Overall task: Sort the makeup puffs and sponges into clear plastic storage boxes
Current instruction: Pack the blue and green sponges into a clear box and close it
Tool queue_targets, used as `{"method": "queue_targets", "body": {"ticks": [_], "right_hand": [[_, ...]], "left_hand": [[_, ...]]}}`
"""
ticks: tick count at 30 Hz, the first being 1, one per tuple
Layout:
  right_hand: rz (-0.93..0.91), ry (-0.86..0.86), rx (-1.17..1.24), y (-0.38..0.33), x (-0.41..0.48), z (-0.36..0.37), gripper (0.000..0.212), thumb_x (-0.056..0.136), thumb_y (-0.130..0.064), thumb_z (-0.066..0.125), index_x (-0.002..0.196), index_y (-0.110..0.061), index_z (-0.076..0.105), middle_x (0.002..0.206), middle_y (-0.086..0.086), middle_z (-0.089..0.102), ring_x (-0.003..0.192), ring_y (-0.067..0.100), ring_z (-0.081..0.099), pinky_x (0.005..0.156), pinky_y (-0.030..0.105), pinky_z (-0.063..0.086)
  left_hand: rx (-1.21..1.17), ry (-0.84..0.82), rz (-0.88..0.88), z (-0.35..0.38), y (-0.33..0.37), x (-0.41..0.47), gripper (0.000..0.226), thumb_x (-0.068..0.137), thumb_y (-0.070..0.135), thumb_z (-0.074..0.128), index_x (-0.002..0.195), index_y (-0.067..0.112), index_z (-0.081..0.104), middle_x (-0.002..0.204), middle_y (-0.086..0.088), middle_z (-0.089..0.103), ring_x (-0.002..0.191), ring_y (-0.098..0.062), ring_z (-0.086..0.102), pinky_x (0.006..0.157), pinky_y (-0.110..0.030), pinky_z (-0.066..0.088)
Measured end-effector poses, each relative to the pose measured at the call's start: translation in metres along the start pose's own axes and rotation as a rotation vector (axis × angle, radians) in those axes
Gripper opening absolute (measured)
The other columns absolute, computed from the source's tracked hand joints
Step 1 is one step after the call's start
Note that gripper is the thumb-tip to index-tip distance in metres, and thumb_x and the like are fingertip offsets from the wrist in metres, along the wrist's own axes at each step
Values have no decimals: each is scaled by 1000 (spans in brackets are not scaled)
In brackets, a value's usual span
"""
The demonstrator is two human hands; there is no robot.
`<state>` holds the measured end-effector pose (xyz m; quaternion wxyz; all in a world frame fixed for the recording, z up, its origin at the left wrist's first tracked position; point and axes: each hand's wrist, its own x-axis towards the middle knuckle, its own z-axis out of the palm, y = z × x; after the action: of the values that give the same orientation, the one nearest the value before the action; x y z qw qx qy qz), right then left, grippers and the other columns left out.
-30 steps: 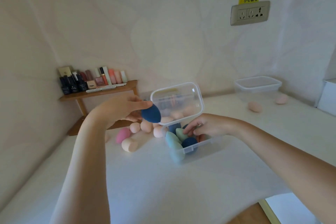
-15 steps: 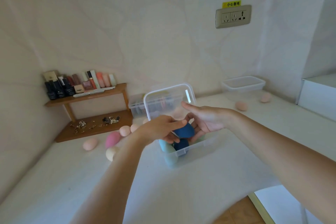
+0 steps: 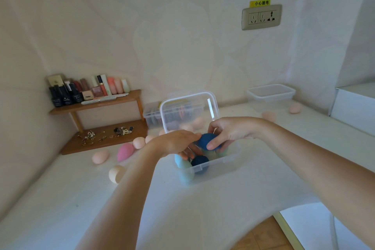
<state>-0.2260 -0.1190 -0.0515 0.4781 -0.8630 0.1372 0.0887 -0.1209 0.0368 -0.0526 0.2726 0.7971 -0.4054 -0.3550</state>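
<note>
A clear plastic box (image 3: pixel 220 165) sat on the tabletop (image 3: pixel 203 209) with its hinged lid (image 3: pixel 188 111) standing upright behind it. Inside lay a navy sponge (image 3: pixel 199 163) and pale teal sponges (image 3: pixel 183 166) against the front wall. A blue egg-shaped sponge (image 3: pixel 205 140) was above the box opening, pinched in the right hand (image 3: pixel 228 134). To the left, loose on the tabletop, lay a pink sponge (image 3: pixel 125 151), peach sponges (image 3: pixel 100 156) and a cream one (image 3: pixel 116 173). A second clear box (image 3: pixel 271 95) stood far right by the wall, with two more peach sponges (image 3: pixel 268 116) near it.
</note>
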Motion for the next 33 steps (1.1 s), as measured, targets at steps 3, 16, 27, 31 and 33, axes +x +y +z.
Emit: {"method": "queue_targets", "body": {"ticks": [3, 16, 27, 31, 33], "right_hand": [[-24, 107, -300, -5, -6, 2, 32, 75, -28, 80, 93, -14, 58, 77, 3, 61, 55, 13, 55, 52, 18, 47], [-12, 184, -693, -12, -6, 43, 26, 64, -16, 80, 61, -22, 55, 65, -9, 54, 59, 13, 47, 50, 23, 34], [-9, 110, -688, -19, 1, 42, 32, 63, -31, 86, 74, -24, 57, 72, -16, 52, 64, 5, 48, 51, 15, 34], [5, 75, -517, -16, -4, 29, 8, 75, -29, 77, 75, -27, 69, 64, -15, 61, 62, 6, 59, 60, 15, 43], [11, 87, -552, -12, -6, 27, 12, 75, -33, 76, 69, -27, 68, 63, -12, 60, 60, 7, 56, 60, 18, 41]], "left_hand": [[42, -47, 10, -3, -1, -2, 34, 102, 17, 35, 129, 5, 52, 120, -13, 65, 99, -21, 64, 81, -24, 52], [490, -41, 132, 1, -8, 4, 43, 84, 40, 67, 123, 23, 61, 117, 4, 65, 107, -16, 59, 101, -28, 45], [448, 42, 122, 0, -12, 8, 31, 82, 34, 70, 108, 17, 70, 107, -4, 70, 101, -21, 62, 100, -34, 47], [428, 39, 124, -4, -14, 5, 30, 80, 36, 72, 105, 18, 70, 106, -3, 70, 100, -21, 63, 99, -34, 49], [379, 57, 126, -10, -15, 1, 30, 80, 35, 72, 105, 19, 69, 106, -1, 70, 99, -19, 64, 98, -34, 50]]}}
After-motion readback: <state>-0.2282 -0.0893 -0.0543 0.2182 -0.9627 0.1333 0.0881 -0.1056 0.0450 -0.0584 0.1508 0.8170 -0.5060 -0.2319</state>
